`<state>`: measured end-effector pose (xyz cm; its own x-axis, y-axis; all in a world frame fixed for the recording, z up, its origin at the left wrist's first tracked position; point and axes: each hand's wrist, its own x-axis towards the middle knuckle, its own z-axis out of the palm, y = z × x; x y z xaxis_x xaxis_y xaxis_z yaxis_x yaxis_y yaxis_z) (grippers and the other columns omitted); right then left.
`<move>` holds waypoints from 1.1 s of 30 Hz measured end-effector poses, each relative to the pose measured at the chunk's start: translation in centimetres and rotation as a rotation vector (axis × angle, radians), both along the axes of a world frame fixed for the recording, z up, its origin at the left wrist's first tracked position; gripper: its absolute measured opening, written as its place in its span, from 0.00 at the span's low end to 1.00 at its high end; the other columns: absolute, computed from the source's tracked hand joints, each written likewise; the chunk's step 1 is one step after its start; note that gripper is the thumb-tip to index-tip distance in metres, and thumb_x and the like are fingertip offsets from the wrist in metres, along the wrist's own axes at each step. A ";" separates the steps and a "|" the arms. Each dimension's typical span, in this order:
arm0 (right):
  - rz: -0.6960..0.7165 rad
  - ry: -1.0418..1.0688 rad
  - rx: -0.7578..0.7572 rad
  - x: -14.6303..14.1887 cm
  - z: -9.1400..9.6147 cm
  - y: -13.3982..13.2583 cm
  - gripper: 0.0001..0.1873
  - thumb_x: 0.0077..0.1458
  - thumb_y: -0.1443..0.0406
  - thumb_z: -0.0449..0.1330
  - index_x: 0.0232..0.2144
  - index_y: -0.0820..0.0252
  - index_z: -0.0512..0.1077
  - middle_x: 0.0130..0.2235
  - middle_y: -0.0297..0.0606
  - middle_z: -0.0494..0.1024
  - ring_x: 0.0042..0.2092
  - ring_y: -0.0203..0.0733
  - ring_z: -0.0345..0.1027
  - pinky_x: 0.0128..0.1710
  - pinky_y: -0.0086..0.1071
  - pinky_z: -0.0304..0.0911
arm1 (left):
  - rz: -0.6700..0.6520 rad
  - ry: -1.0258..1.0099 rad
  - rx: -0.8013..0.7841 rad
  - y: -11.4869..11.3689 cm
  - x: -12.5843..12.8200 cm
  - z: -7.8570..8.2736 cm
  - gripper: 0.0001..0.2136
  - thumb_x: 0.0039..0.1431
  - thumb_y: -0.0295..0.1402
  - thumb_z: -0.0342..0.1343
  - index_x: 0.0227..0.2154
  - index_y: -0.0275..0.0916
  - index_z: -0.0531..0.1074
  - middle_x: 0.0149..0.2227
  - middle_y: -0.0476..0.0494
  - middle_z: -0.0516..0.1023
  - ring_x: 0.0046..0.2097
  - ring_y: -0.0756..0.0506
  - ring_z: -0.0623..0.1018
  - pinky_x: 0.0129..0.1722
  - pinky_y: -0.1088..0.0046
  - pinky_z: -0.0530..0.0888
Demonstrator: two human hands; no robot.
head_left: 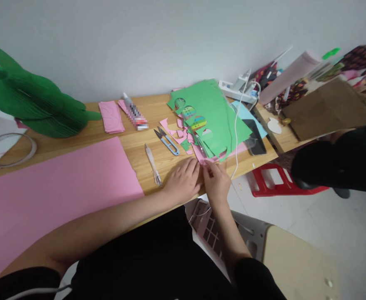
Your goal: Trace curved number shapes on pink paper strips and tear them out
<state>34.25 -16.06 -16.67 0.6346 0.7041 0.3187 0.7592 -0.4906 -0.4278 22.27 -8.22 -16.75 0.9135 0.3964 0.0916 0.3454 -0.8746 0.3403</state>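
Note:
My left hand [184,180] lies palm down on the wooden table [158,112], fingers stretched toward a small pink paper piece [201,160] at the front edge. My right hand [216,180] is beside it, thumb and fingers pinched on the edge of that same pink piece. Just beyond lie pink scraps [173,131], green paper sheets [214,114] with cut-out shapes, and coloured striped ovals [194,118]. Blue thread snips [167,140] and a clear pen [153,164] rest left of my hands.
A large pink sheet [54,187] covers the table's left part. A green paper cactus [29,100], a tape ring [8,149], a glue tube [134,111], a phone [254,137], a white cable [235,137] and a power strip [237,89] are around. A red stool [279,183] stands right.

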 end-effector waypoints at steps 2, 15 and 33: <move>0.016 0.007 -0.004 0.1 0.0 0.0 0.19 0.63 0.58 0.51 0.39 0.58 0.80 0.32 0.41 0.81 0.31 0.41 0.72 0.30 0.30 0.62 | 0.000 -0.004 -0.009 0.0 0.0 0.0 0.27 0.65 0.38 0.50 0.61 0.25 0.60 0.64 0.25 0.65 0.66 0.35 0.64 0.61 0.59 0.68; 0.029 -0.088 -0.012 0.2 -0.5 0.1 0.18 0.64 0.59 0.52 0.37 0.57 0.81 0.32 0.41 0.81 0.28 0.38 0.69 0.27 0.28 0.58 | 0.001 -0.015 -0.033 0.0 0.1 0.0 0.25 0.65 0.36 0.50 0.60 0.26 0.61 0.63 0.25 0.65 0.66 0.35 0.64 0.62 0.57 0.67; 0.170 -0.249 -0.103 1.4 -1.4 0.0 0.15 0.65 0.63 0.53 0.37 0.55 0.80 0.31 0.38 0.80 0.27 0.36 0.68 0.27 0.28 0.56 | 0.007 -0.004 -0.008 -0.3 0.2 -0.4 0.25 0.67 0.37 0.44 0.62 0.28 0.60 0.65 0.27 0.62 0.67 0.36 0.61 0.63 0.55 0.62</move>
<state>35.63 -16.09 -18.08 0.4163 0.8303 0.3704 0.9092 -0.3785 -0.1734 22.52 -8.52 -17.16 0.9104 0.4034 0.0920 0.3502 -0.8696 0.3482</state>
